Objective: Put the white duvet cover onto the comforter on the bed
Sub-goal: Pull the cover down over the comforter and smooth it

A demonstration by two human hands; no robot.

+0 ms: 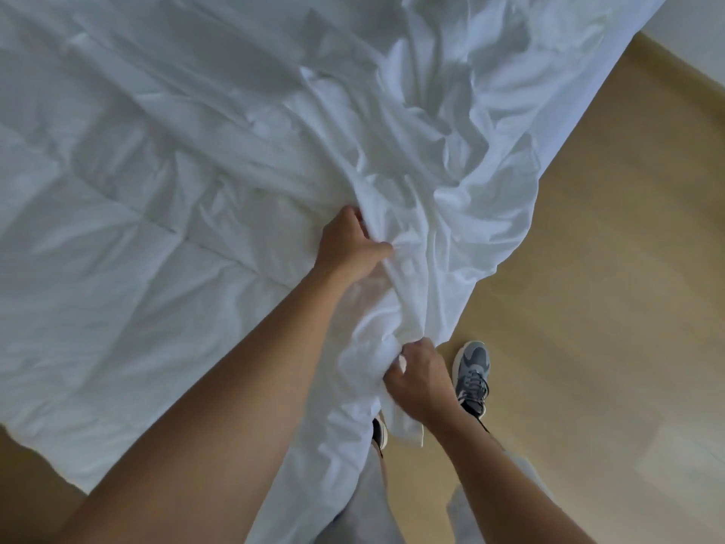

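The white quilted comforter [129,237] lies spread over the bed, filling the left and middle of the view. The thinner white duvet cover [451,162] is bunched and wrinkled over its right part and hangs off the bed's near corner. My left hand [347,245] grips a fold of the duvet cover on top of the bed. My right hand [421,376] grips a bunched edge of the same cover lower down, near the bed's corner, where the cloth hangs toward the floor.
Light wooden floor [608,308] runs along the right side of the bed and shows again at the lower left. My grey sneaker [472,376] stands on the floor beside the bed corner; the other foot is mostly hidden under the hanging cloth.
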